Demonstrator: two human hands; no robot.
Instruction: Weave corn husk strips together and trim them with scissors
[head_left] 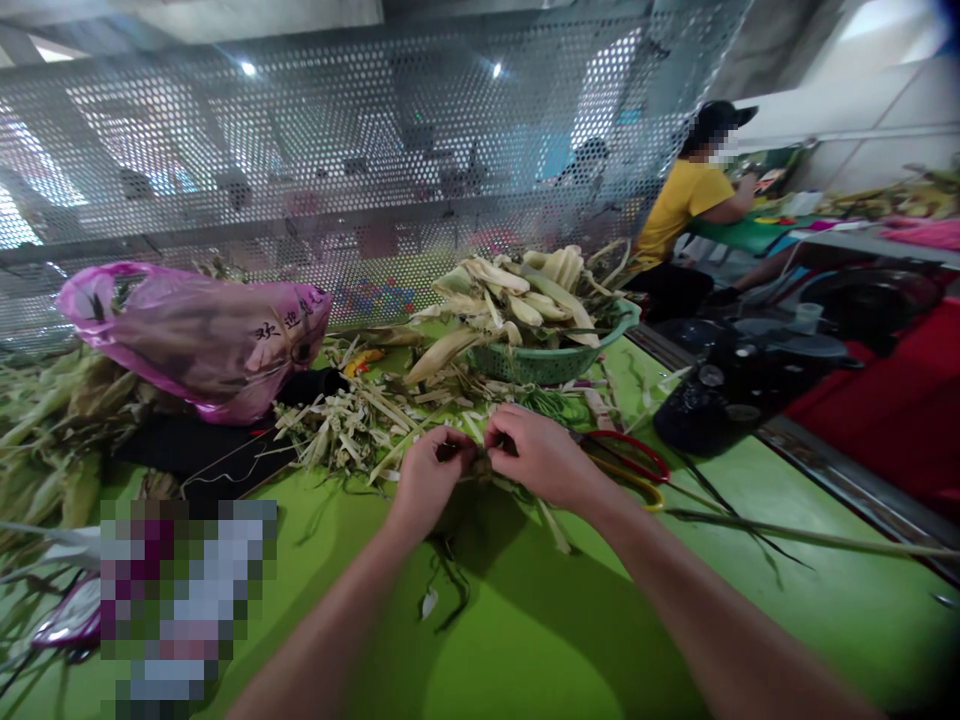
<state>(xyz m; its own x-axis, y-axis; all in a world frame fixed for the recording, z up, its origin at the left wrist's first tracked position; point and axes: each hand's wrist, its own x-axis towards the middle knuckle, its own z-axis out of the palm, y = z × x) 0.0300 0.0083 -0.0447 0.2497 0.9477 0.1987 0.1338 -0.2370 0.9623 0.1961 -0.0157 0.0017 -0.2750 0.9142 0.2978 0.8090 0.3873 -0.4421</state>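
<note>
Over the light green tabletop (pixel 360 610), my left hand (pixel 431 475) and my right hand (pixel 540 455) meet, fingertips almost touching. Both are closed in a pinch on a thin, pale corn husk strip (pixel 475 428), mostly hidden by the fingers. Just beyond them lies a loose pile of cut husk scraps (pixel 352 425). Scissors (pixel 637 455) with red and yellow looped handles rest beside my right wrist, their blades largely hidden. A green plastic basket (pixel 536 365) heaped with dried corn husks (pixel 525 285) stands behind the hands.
A pink plastic bag (pixel 202 335) sits back left beside more husks (pixel 60 430). A black container (pixel 742 385) stands at the right edge, near long dry stalks (pixel 810 535). A perforated metal screen (pixel 337 170) rises behind. Another person in a yellow shirt (pixel 679 205) sits at back right.
</note>
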